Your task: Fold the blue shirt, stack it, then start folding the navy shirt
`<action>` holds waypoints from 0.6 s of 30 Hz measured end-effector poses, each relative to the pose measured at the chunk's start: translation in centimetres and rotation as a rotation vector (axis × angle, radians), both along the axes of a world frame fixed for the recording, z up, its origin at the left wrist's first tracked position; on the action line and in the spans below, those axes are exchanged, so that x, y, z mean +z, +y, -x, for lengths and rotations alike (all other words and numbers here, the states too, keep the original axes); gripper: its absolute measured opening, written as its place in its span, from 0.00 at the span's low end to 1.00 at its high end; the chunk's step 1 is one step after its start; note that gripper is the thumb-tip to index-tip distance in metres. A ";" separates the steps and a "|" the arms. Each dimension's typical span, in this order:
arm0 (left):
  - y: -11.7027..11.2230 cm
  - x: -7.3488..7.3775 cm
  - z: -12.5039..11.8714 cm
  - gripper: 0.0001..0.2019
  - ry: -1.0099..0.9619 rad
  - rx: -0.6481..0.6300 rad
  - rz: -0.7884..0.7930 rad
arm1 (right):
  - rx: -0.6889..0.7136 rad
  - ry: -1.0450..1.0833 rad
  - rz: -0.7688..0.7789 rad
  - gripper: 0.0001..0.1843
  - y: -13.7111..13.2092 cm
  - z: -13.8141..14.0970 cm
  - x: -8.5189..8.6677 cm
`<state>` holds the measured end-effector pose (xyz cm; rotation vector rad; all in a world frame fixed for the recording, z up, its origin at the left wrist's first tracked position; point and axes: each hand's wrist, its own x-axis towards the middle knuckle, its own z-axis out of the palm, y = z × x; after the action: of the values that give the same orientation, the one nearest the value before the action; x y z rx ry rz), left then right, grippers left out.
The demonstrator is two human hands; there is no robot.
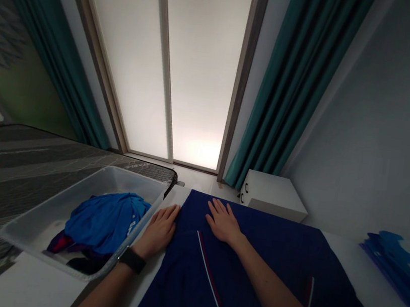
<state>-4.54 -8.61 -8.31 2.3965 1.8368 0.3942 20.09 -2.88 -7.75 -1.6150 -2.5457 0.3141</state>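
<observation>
A navy blue garment (pixel 182 272) with thin red-and-white stripe trim lies spread over the white table (pixel 179 195). My right hand (pixel 223 221) rests flat on its far part, fingers stretched out and slightly apart. At the garment's left edge lies my left hand (pixel 160 228), palm down and open, its fingertips touching the cloth. A dark watch band circles my left wrist. My forearms hide parts of the garment, and its near end runs out of view.
Left of my left hand stands a translucent plastic bin (pixel 110 173) holding a crumpled blue garment (pixel 108 218) and darker clothes. Folded blue clothes (pixel 398 267) lie at the table's right. Beyond are a white drawer cabinet (pixel 276 191), a bed (pixel 35 165) and teal curtains (pixel 292 99).
</observation>
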 end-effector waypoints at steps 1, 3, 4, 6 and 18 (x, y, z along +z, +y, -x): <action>0.0 -0.1 0.2 0.28 0.005 -0.014 -0.005 | -0.006 -0.001 0.000 0.34 0.0 -0.1 0.0; 0.1 -0.3 0.5 0.28 0.006 -0.034 -0.021 | -0.013 0.000 0.004 0.34 0.0 -0.4 -0.1; 0.2 -0.3 0.5 0.28 0.003 -0.039 -0.033 | -0.013 0.003 0.007 0.34 -0.1 -0.5 0.0; 0.3 -0.2 0.5 0.27 -0.013 -0.039 -0.059 | -0.019 0.009 0.004 0.34 -0.4 -1.0 0.2; 1.5 1.0 -4.6 0.27 0.037 -0.112 -0.058 | -0.109 -0.018 0.014 0.34 -2.5 -5.3 1.1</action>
<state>0.03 -7.11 -7.34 2.5472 1.7181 0.4002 25.44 -5.34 -6.68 -1.7608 -2.4613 0.3091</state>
